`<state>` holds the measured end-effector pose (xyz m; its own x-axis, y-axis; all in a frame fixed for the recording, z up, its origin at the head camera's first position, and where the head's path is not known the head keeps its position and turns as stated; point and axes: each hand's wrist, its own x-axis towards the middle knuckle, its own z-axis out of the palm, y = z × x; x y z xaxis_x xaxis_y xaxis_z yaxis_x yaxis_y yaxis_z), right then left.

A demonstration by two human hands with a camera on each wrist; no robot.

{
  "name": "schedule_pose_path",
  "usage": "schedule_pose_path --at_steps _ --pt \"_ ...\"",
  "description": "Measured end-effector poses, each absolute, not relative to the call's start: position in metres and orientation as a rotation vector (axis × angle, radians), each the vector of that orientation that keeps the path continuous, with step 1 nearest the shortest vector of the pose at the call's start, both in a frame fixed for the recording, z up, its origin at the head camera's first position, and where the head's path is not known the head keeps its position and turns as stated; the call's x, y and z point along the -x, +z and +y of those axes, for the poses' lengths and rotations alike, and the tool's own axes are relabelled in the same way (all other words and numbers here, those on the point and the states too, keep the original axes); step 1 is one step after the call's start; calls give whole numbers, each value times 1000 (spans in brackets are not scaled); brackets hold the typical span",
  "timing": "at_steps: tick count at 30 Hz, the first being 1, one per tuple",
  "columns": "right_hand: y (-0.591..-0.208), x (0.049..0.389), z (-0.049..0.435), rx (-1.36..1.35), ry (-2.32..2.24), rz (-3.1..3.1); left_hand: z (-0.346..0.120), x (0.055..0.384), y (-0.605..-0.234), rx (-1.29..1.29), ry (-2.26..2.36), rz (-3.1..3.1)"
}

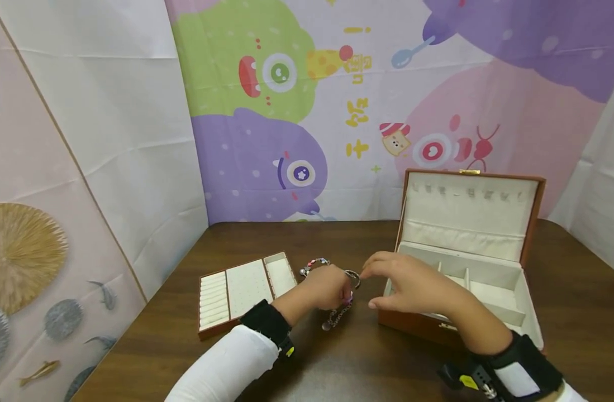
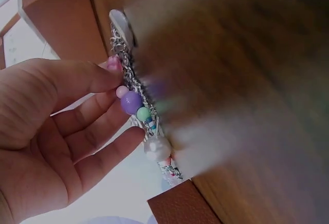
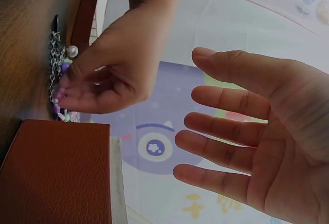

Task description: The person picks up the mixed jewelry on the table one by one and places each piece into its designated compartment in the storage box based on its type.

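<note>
My left hand [image 1: 328, 286] pinches a beaded bracelet [image 2: 131, 103] between thumb and forefinger, close over the tabletop. Pink, purple and mint beads and a large white pearl bead [image 2: 157, 148] show along it in the left wrist view. Silver chains [image 1: 341, 317] lie bunched with it, and a flat silver pendant [image 2: 122, 26] sits at one end. My right hand [image 1: 417, 282] hovers beside the front left corner of the brown jewelry box [image 1: 412, 329], fingers apart and holding nothing. In the head view my left hand covers part of the jewelry.
The jewelry box's lid [image 1: 467, 215] stands raised, with cream compartments [image 1: 493, 285] below. To the left lies a shallow jewelry tray [image 1: 248, 289] with ring rolls [image 1: 213, 301]. Everything rests on a dark wooden table [image 1: 307, 368], with a cartoon-printed cloth [image 1: 367, 184] behind.
</note>
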<state>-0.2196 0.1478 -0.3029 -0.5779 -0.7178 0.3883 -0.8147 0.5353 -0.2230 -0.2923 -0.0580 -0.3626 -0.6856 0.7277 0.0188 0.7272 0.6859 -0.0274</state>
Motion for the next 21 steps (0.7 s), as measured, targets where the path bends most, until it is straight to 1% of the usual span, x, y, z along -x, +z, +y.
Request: schedule_pose_path --at_steps 3,9,15,21 --pt "-303 220 148 -1282 565 -2532 -61 296 -361 1272 -48 -2842" --pt "-302 219 149 -1291 571 -2545 -70 306 -352 1366 -382 -2749" --pt "-304 221 150 -1291 559 -2548 -79 311 -334 1232 -531 -2662" --pt "-305 224 150 -1287 548 -2544 -83 318 -319 1121 -546 -2605"
